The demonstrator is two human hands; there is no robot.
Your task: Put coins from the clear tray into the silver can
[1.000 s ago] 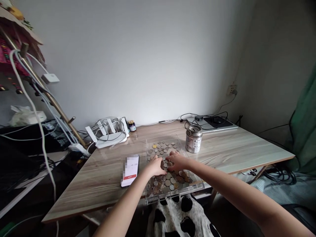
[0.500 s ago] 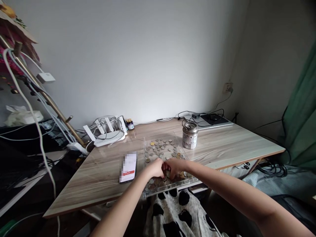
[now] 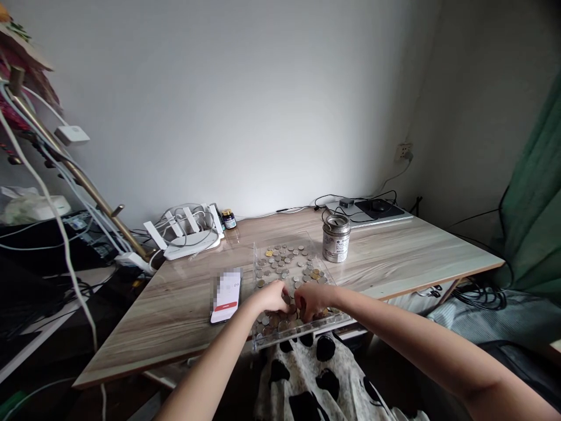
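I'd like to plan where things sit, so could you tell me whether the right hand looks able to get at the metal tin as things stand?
Probably yes. The right hand rests over the coins in the clear tray, and the metal tin stands just beyond the tray's far right corner on the table. Nothing lies between them.

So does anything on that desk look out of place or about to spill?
One thing: the clear tray of coins juts past the near edge of the table, over the person's lap. Both hands, left hand and right hand, rest on the coins at that overhanging end. Nothing looks spilled or damaged.
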